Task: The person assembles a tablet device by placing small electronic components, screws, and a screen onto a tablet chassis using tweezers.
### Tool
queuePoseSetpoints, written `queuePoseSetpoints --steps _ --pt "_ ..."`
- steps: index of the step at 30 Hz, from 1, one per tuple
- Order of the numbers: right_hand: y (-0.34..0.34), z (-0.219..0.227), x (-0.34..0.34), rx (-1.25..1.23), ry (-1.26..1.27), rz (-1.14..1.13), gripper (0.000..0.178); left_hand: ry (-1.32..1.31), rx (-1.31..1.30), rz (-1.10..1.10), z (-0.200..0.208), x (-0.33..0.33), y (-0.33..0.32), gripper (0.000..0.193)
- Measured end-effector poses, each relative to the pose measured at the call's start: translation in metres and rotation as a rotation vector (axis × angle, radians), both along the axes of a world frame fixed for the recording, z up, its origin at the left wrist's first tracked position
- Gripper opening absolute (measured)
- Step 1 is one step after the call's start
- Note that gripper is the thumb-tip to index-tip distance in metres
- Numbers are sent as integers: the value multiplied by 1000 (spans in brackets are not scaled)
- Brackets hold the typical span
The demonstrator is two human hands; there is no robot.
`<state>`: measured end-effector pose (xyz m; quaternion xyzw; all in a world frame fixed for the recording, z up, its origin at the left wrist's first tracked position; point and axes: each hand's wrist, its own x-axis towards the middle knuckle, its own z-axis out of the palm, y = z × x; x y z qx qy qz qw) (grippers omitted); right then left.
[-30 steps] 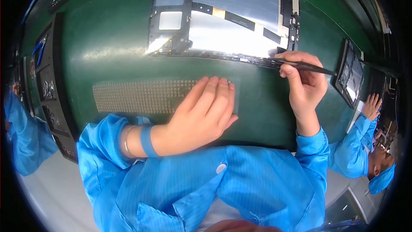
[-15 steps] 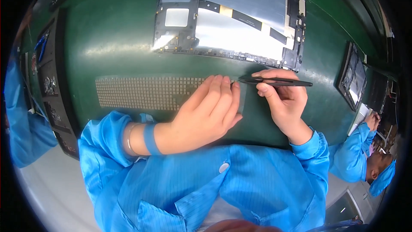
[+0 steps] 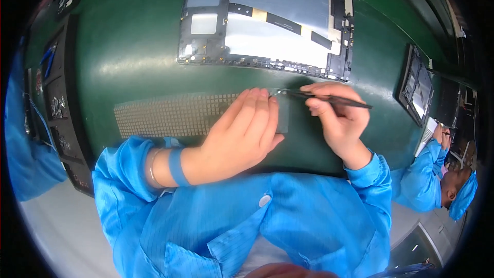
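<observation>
My left hand [image 3: 242, 123] lies flat, fingers stretched out, across the right part of a clear sheet [image 3: 164, 113] covered with rows of small brownish squares. Black tweezers [image 3: 334, 100] are pinched between the thumb and fingers of my right hand [image 3: 339, 118]. Their tips reach the sheet's upper right corner, beside my left fingertips. A tiny pale spot shows at the tips, too small to name. Just beyond both hands is an opened tablet-like device [image 3: 278, 41], with silver plates, a black frame and a dark ribbon strip across it.
A black compartment tray [image 3: 64, 103] with small parts and a blue tool stands at the left. On the right lies another opened device [image 3: 416, 85]. A co-worker in blue [image 3: 419, 175] sits at the far right. The green table [image 3: 123, 36] runs beneath everything.
The tweezer tips have moved left onto the sheet's corner, close to my left fingertips. My left hand stays on the sheet. The whole view has shifted slightly.
</observation>
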<state>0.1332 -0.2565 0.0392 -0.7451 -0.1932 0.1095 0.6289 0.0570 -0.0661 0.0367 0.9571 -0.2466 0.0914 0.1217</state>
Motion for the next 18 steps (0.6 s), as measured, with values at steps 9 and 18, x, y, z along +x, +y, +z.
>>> queuePoseSetpoints --steps 9,18 --pt "-27 8 33 15 -128 -184 17 18 20 -21 2 2 1 59" --pt "-31 4 36 15 -127 -130 17 21 18 -11 1 2 -1 58"
